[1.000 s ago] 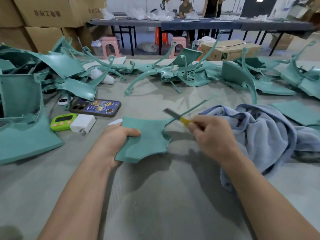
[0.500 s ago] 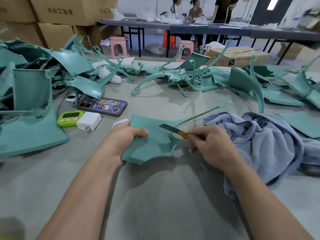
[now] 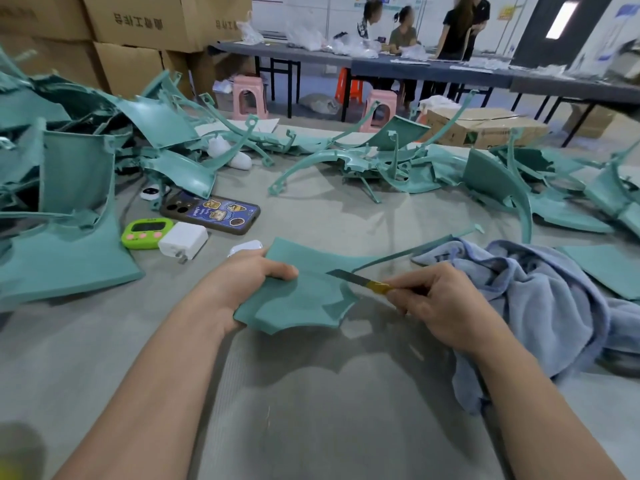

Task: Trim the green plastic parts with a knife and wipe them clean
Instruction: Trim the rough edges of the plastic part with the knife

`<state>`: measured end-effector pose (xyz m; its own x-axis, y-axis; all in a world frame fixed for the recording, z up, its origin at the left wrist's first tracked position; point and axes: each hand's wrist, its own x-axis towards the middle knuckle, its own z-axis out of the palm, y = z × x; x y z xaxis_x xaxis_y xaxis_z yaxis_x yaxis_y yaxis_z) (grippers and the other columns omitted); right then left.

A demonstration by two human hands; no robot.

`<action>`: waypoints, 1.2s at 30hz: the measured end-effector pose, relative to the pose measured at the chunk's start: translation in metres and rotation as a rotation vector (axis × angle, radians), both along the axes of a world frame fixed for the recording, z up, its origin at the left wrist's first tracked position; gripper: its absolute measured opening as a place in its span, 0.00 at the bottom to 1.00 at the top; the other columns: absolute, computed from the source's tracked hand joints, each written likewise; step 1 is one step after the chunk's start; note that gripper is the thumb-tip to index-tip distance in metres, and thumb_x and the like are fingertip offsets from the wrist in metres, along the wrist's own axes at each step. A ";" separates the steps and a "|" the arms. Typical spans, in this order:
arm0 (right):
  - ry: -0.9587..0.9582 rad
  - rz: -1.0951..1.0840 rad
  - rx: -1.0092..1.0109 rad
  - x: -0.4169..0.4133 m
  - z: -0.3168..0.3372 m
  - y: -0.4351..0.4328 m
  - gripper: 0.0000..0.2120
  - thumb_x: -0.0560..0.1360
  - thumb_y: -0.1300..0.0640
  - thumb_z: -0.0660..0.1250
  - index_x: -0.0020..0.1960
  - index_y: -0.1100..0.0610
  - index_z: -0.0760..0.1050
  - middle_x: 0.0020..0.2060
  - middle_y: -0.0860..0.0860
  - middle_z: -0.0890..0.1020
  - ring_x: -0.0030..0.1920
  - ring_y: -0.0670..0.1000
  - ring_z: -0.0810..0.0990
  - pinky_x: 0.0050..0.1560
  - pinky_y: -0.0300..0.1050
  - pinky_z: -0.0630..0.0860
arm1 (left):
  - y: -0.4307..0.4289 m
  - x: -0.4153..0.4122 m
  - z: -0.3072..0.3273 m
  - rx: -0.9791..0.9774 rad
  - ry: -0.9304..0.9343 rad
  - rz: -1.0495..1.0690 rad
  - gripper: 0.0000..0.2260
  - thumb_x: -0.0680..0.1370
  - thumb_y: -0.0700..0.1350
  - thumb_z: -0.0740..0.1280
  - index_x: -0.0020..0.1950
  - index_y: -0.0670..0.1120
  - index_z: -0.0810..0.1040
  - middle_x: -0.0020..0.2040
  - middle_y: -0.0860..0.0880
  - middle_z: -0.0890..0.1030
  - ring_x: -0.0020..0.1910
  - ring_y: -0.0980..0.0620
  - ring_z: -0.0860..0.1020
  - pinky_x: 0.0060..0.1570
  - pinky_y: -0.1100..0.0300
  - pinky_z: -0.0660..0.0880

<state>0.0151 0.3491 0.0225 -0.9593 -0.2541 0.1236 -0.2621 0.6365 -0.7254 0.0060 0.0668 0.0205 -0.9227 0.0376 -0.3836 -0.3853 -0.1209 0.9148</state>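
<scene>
Since a second ago the knife has come down onto the green part, its blade now lying by the root of the part's thin arm. The right hand pinches the yellow handle, and the left hand grips the part's left edge, thumb on top, over the grey table. A crumpled blue cloth lies just beside the right hand, a phone, green timer and white charger sit to the left, and other green parts are heaped behind.

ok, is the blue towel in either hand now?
No: left hand grips the green part, right hand holds the knife, towel lies loose beside them.
</scene>
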 end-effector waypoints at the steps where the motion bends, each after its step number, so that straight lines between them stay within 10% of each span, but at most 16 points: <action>1: -0.039 0.036 0.020 0.001 0.001 0.003 0.11 0.78 0.61 0.72 0.48 0.46 0.88 0.27 0.45 0.82 0.25 0.41 0.72 0.30 0.30 0.67 | 0.000 0.001 0.001 0.004 0.004 0.023 0.07 0.74 0.31 0.69 0.47 0.42 0.81 0.48 0.35 0.85 0.40 0.37 0.85 0.33 0.49 0.81; 4: -0.048 0.011 -0.041 0.000 0.001 0.010 0.10 0.78 0.62 0.72 0.46 0.48 0.88 0.27 0.47 0.81 0.25 0.41 0.71 0.30 0.31 0.67 | 0.002 0.000 -0.001 0.047 0.009 0.083 0.13 0.74 0.32 0.68 0.58 0.38 0.77 0.49 0.35 0.85 0.39 0.39 0.85 0.32 0.49 0.81; 15: 0.142 -0.176 -0.245 0.000 -0.006 -0.006 0.13 0.78 0.59 0.71 0.38 0.46 0.84 0.25 0.47 0.76 0.25 0.43 0.67 0.29 0.35 0.65 | 0.010 0.004 0.007 0.283 -0.035 0.145 0.08 0.78 0.33 0.65 0.53 0.40 0.81 0.41 0.41 0.86 0.32 0.45 0.85 0.26 0.57 0.80; 19: -0.033 0.095 -0.317 0.005 -0.006 -0.011 0.10 0.79 0.58 0.71 0.41 0.48 0.86 0.26 0.49 0.77 0.25 0.43 0.67 0.28 0.35 0.65 | 0.010 0.003 0.008 0.284 -0.031 0.151 0.08 0.78 0.33 0.64 0.52 0.39 0.80 0.41 0.40 0.86 0.32 0.45 0.85 0.26 0.56 0.80; 23: 0.062 -0.182 -0.278 -0.004 -0.013 -0.009 0.13 0.80 0.58 0.69 0.40 0.47 0.83 0.25 0.50 0.76 0.25 0.46 0.67 0.30 0.42 0.66 | 0.011 0.003 0.009 0.266 -0.058 0.179 0.06 0.78 0.34 0.65 0.52 0.40 0.80 0.38 0.42 0.86 0.29 0.46 0.84 0.23 0.59 0.78; 28: 0.021 -0.087 -0.536 0.006 -0.006 -0.023 0.10 0.79 0.60 0.69 0.42 0.51 0.85 0.26 0.54 0.79 0.25 0.50 0.68 0.25 0.41 0.66 | 0.020 -0.001 0.004 0.273 -0.023 0.368 0.10 0.81 0.42 0.66 0.62 0.43 0.79 0.49 0.43 0.86 0.35 0.47 0.84 0.23 0.60 0.76; 32: -0.093 0.146 -0.410 0.020 -0.006 -0.049 0.07 0.76 0.56 0.68 0.43 0.53 0.85 0.28 0.54 0.80 0.26 0.49 0.71 0.27 0.42 0.69 | 0.031 0.000 0.006 0.358 -0.044 0.427 0.05 0.83 0.44 0.63 0.49 0.46 0.77 0.30 0.49 0.82 0.21 0.54 0.78 0.19 0.68 0.69; 36: 0.106 -0.184 -0.270 0.019 -0.010 -0.054 0.09 0.78 0.55 0.71 0.40 0.47 0.83 0.25 0.47 0.78 0.24 0.43 0.69 0.27 0.36 0.65 | 0.035 0.001 0.008 0.368 -0.091 0.364 0.10 0.84 0.42 0.60 0.43 0.45 0.72 0.23 0.49 0.75 0.16 0.55 0.70 0.16 0.71 0.60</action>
<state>0.0346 0.2950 0.0127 -0.9643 -0.0220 0.2640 -0.2432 0.4686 -0.8493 0.0073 0.1017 0.0288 -0.8648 -0.1320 -0.4844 -0.3341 -0.5689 0.7515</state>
